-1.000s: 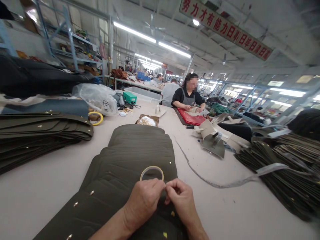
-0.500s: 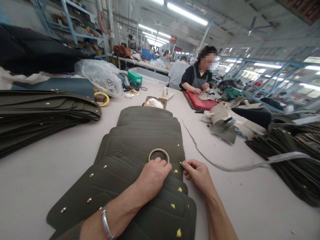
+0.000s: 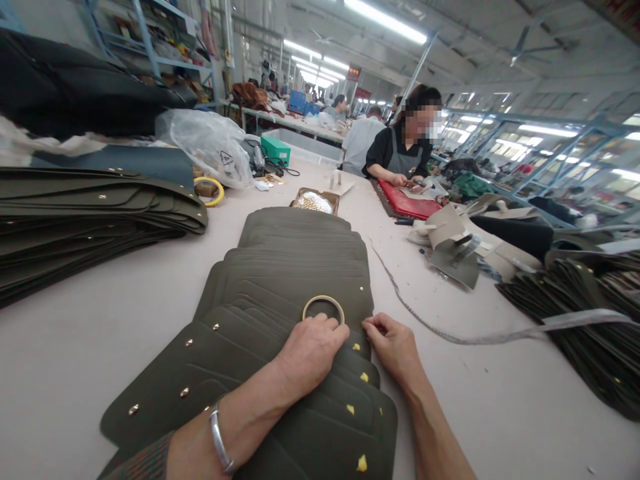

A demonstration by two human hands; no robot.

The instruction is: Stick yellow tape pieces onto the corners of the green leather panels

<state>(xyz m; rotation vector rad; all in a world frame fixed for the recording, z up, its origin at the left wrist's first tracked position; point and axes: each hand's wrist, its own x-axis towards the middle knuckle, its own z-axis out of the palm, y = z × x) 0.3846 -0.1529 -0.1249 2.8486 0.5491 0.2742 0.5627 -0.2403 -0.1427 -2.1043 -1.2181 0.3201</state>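
Observation:
Dark olive panels (image 3: 295,270) lie fanned out in an overlapping stack in front of me. My left hand (image 3: 313,347) rests on them, its fingers closed around a thin yellow-edged roll of tape (image 3: 324,298). By the stack's right edge, my right hand (image 3: 397,343) has thumb and index finger pinched together; whatever is between the tips is hidden. Small yellow tape scraps (image 3: 362,462) stick to the panels along the right side. Gold studs (image 3: 185,392) dot their left side, and a single gold stud (image 3: 361,289) shows beyond my right fingertips.
A small box (image 3: 335,200) of gold pieces stands behind the stack. More olive panels are piled at left (image 3: 100,220) and right (image 3: 575,320). A grey strip (image 3: 450,339) crosses the right side. Across the table, a co-worker (image 3: 405,147) handles items over a red panel (image 3: 407,200).
A gold stud visible at my right fingertips before is now covered by them. My left hand keeps its hold on the tape roll. The whole view has shifted slightly.

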